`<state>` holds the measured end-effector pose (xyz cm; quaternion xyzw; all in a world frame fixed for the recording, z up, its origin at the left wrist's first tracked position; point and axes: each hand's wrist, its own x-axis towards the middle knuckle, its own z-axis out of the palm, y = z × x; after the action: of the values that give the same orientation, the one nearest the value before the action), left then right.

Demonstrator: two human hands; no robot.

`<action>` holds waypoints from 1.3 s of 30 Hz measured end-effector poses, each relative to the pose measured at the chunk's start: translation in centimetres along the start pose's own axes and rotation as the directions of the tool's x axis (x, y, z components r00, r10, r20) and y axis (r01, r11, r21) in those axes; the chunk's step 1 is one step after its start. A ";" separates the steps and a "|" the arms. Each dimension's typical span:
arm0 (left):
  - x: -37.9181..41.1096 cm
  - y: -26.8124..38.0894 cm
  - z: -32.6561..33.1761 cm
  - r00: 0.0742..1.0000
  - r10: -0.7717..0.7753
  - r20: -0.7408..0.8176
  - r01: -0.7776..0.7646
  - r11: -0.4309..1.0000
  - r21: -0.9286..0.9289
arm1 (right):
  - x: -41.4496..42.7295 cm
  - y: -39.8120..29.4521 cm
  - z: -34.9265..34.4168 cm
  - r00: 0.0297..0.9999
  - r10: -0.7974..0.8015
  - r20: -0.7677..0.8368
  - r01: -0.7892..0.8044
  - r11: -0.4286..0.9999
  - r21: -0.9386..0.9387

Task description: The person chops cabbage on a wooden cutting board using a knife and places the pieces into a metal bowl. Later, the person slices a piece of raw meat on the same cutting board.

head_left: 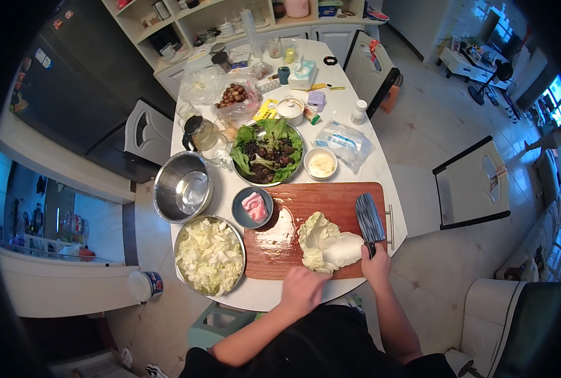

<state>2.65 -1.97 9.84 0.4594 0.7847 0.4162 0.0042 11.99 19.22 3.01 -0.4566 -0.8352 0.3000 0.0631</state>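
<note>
My right hand [376, 267] grips the black handle of a broad-bladed kitchen knife [370, 219], its blade over the right side of a wooden cutting board [328, 196]. A napa cabbage leaf [332, 245] lies on the board just left of the knife, frilly part to the left and white stem to the right. My left hand [303, 290], slightly blurred with curled fingers, is at the board's front edge beside the leaf; whether it grips the leaf is unclear. Cut cabbage fills a metal bowl [209, 257] on the left. A dark bowl [252, 207] holds a piece of raw meat [255, 208].
An empty steel basin [183, 186] overhangs the table's left edge. Behind the board are a bowl of lettuce and dark food [267, 151], a small white bowl [320, 163], a plastic pack [344, 141] and a glass pitcher [199, 132]. Chairs [472, 184] flank the table.
</note>
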 end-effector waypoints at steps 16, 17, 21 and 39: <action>4.2 -2.7 4.1 0.559 -0.823 0.097 0.824 0.565 0.044 | -0.1 1.6 0.8 0.995 -0.096 -0.005 0.096 0.994 0.058; 3.6 -3.8 4.7 0.575 -0.814 0.082 0.816 0.578 0.011 | -0.2 1.6 0.9 0.994 -0.107 -0.009 0.107 0.992 0.063; 1.0 -6.4 4.6 0.656 -0.755 0.013 0.751 0.650 -0.120 | -0.1 2.4 1.4 0.995 -0.093 -0.047 0.099 0.986 0.132; -16.5 -12.6 -18.4 0.179 -0.881 -0.437 0.542 0.459 -0.704 | -2.5 -2.4 2.1 0.999 -0.039 0.022 0.038 0.998 0.058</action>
<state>-4.00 -28.84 7.37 -0.2136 0.7208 0.6583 -0.0382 10.87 15.27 3.06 -0.4348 -0.8356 0.3279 0.0725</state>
